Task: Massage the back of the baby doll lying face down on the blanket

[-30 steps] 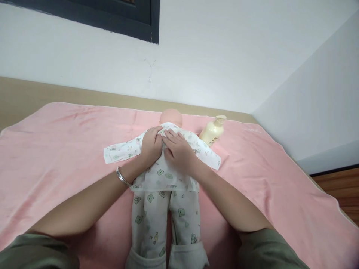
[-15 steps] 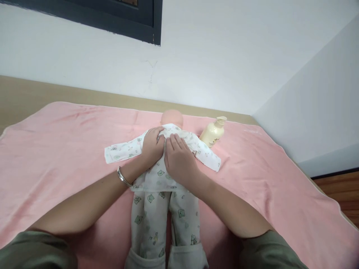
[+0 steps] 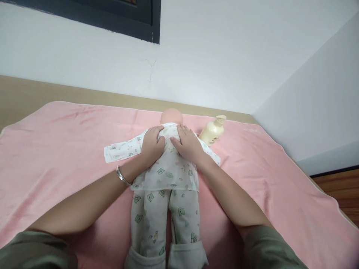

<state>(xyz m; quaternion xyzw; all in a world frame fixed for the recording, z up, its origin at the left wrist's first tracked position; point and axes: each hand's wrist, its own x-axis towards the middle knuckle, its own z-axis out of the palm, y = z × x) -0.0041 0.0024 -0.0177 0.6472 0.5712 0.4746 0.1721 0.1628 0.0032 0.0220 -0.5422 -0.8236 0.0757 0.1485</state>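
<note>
A bald baby doll point(image 3: 171, 116) lies stretched out with its head away from me; no facial features show. It wears a white printed top point(image 3: 168, 175) and matching trousers point(image 3: 151, 220) with turned-up cuffs. My left hand point(image 3: 153, 144) rests on the left side of the doll's upper body, thumb apart from the fingers. On the opposite side, my right hand point(image 3: 189, 145) lies flat over the shoulder area, fingers stretched out and thumb toward the middle. Both palms touch the cloth and hold nothing. My right hand and forearm partly cover the doll's right-side sleeve.
A cream pump bottle point(image 3: 212, 130) stands tilted just right of the doll's shoulder. Under everything spreads a pink blanket point(image 3: 81, 149) on a wooden surface point(image 3: 22, 91). A white wall point(image 3: 207, 56) rises behind, with a dark frame point(image 3: 134, 22) at upper left.
My right hand has moved from the middle of the doll's upper body outward to the right shoulder side, its thumb now spread. My left hand has stayed in place.
</note>
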